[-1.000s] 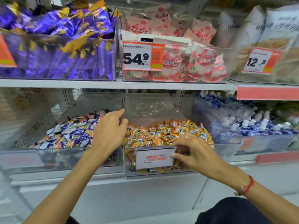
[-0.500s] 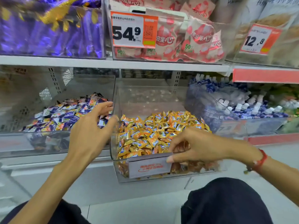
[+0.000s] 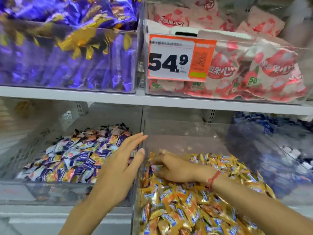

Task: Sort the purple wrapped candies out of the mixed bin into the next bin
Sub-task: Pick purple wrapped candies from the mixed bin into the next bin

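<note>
Noted right hand (image 3: 176,168) low in the clear plastic bin of orange-gold wrapped candies (image 3: 194,209), at its back-left corner, fingers (image 3: 162,152) curled round a small pale-and-purple wrapped candy (image 3: 156,167). Taken as the piece to be sorted; wrapper blurred, colour not certain. Left hand (image 3: 121,168) spread flat, fingers straight and apart, holding nothing, hovering at the shared wall beside the neighbouring clear plastic bin of purple-and-white wrapped candies (image 3: 71,158).

Risks judged from this:
- Grip looked shallow, on wrapper edge only; slick foil could slip and drop the piece back among the orange ones, lost under the heap.
- Curled fingers pressed among loose orange candies; one could be dragged along and carried into the purple bin.
- Transfer path crossed the tall transparent wall between bins, and the left hand sat right at it; knuckles could strike wall or hand and knock the piece loose.
- Orange bin appeared pulled forward off the white shelf (image 3: 101,97) line; downward pressure near the front might tip it.
</note>
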The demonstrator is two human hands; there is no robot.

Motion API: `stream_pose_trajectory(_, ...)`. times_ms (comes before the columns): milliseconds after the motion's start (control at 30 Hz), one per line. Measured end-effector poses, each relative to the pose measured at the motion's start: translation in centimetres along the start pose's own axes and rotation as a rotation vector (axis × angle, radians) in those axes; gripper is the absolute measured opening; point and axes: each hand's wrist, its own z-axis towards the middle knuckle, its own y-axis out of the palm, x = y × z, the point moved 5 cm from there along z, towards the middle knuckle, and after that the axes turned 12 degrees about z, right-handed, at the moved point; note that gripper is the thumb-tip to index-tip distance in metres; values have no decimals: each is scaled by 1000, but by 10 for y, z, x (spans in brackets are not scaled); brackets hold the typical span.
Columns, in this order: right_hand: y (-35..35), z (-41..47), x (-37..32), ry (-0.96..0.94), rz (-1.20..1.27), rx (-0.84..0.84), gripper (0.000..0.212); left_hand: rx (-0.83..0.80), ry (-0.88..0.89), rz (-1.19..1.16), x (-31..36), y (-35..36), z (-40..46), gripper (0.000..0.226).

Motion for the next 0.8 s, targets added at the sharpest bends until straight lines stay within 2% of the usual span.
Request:
stream_pose_trajectory(100,-4,-4,12,61,53,-47,28,-26,12,76,1,-6,2,45)
stream_pose_trajectory(200,-8,-11,14,57,149,23,27,-38,5,199,3,-16,9,57)
stream_pose_trajectory(267,-7,-17,14,75,246,-38,27,-43,22,241,10,-19,18,52)
stream_pose_trajectory(367,-8,-28,13,95,391,-141,28,-65,45,198,20,-17,28,28)
stream_pose_trajectory(467,-15,-30,24,101,498,-6,16,-66,40,106,25,-14,27,30)
stream_pose_trajectory(600,-18,-34,34,164,748,182,16,19,40,46,28,-17,17,44)
stream_pose_trajectory(700,-13,-36,33,205,772,157,19,104,30,72,28,-19,18,51)
stream_pose_trajectory(800,-17,-33,26,242,740,109,31,162,18,98,29,-19,22,50)
